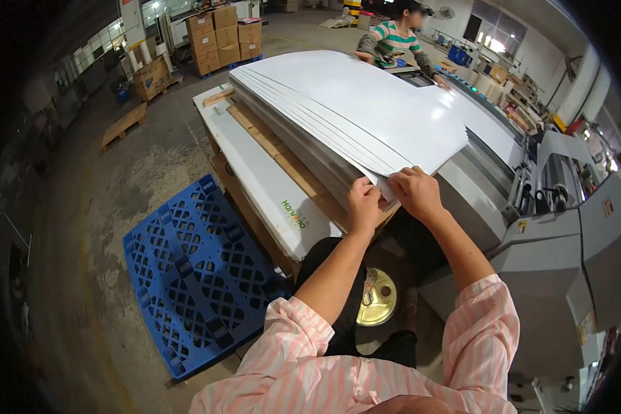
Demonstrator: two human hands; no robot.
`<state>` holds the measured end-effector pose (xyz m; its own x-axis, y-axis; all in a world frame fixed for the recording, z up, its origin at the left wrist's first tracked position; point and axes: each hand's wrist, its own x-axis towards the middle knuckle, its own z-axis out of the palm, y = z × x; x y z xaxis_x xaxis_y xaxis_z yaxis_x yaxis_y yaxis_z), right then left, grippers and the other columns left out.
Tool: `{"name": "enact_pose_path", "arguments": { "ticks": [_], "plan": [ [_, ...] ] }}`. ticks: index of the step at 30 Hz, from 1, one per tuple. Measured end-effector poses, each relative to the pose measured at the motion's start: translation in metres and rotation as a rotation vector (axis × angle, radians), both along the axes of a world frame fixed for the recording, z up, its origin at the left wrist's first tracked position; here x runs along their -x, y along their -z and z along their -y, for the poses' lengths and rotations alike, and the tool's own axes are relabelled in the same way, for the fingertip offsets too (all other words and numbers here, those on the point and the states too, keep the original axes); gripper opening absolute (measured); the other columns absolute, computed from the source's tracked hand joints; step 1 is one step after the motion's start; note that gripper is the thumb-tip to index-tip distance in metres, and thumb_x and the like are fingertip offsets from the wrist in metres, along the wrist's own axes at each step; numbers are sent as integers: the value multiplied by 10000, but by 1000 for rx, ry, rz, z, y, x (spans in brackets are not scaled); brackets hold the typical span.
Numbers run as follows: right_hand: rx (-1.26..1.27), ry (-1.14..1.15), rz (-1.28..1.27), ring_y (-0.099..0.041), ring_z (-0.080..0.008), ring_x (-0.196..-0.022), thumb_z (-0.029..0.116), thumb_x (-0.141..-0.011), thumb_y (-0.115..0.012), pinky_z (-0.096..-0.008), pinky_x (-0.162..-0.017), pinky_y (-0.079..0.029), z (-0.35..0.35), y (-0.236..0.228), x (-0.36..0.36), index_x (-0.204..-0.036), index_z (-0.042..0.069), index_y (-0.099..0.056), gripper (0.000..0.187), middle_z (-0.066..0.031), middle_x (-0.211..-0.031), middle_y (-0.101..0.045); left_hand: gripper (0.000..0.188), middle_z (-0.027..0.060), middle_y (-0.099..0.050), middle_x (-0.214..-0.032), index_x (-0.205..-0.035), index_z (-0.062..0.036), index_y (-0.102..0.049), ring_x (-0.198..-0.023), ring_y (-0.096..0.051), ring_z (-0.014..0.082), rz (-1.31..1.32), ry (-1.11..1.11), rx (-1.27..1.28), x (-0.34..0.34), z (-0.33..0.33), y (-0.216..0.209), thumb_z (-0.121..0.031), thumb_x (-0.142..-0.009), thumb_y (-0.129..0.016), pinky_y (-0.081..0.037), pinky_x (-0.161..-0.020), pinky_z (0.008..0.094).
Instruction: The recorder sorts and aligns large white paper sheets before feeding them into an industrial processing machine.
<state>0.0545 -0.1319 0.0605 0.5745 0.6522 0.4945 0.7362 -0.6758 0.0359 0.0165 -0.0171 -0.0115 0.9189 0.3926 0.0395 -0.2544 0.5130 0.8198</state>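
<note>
A tall stack of large white sheets stands in front of me, its upper sheets fanned in steps along the left side. Both my hands are at the stack's near corner. My left hand has its fingers closed on the edge of the sheets just below the top. Beside it, my right hand pinches the corner of the upper white sheet, which is lifted slightly and bent. The fingertips under the sheet are partly hidden.
A white-wrapped stack with wooden strips lies left of the sheets. A blue plastic pallet is on the floor. A grey machine stands at right. Across the stack, a co-worker in a striped top reaches over it. Cardboard boxes stand behind.
</note>
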Motion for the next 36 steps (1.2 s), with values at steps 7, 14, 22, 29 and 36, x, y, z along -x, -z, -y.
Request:
{"name": "enact_pose_path", "arguments": {
  "ticks": [7, 14, 22, 29, 36],
  "plan": [
    [0, -148, 52, -558, -236, -749, 221, -787, -558, -327, -635, -480, 4, 1, 14, -902, 144, -640, 161, -40, -797, -608, 297, 80, -584, -860, -1125, 45, -490, -725, -579, 124, 29, -54, 36, 4, -2, -3, -97, -864, -498, -466, -524, 257],
    [-111, 92, -56, -601, -319, -702, 211, -800, -528, -433, -619, -473, 4, -35, -30, -779, 122, -617, 128, -102, -767, -623, 153, 101, -631, -934, -890, -24, -668, -948, -546, 230, 119, -426, -955, 8, -17, -4, -81, -797, -562, -421, -823, 325],
    [-104, 39, 89, -583, -228, -721, 193, -796, -567, -365, -597, -483, 3, -28, -1, -798, 117, -625, 96, -39, -735, -605, 395, 159, -451, -1254, -1070, -45, -595, -1220, -305, 383, 11, -186, -1578, 30, -14, -7, -141, -692, -662, -278, -1009, 461],
    [-101, 57, -5, -588, -249, -743, 221, -834, -552, -359, -615, -480, 9, -10, -3, -835, 102, -643, 150, -46, -765, -618, 357, 161, -450, -1223, -1013, -28, -589, -1174, -349, 378, 74, -223, -1612, 35, -19, -15, -121, -676, -664, -320, -969, 469],
    [-26, 81, -6, -590, -245, -751, 221, -826, -557, -349, -623, -485, 11, -2, -3, -835, 105, -648, 147, -42, -777, -624, 287, 135, -505, -1002, -948, -64, -647, -992, -451, 310, -28, -197, -1505, 40, -16, -24, -131, -669, -659, -418, -825, 399]
  ]
}}
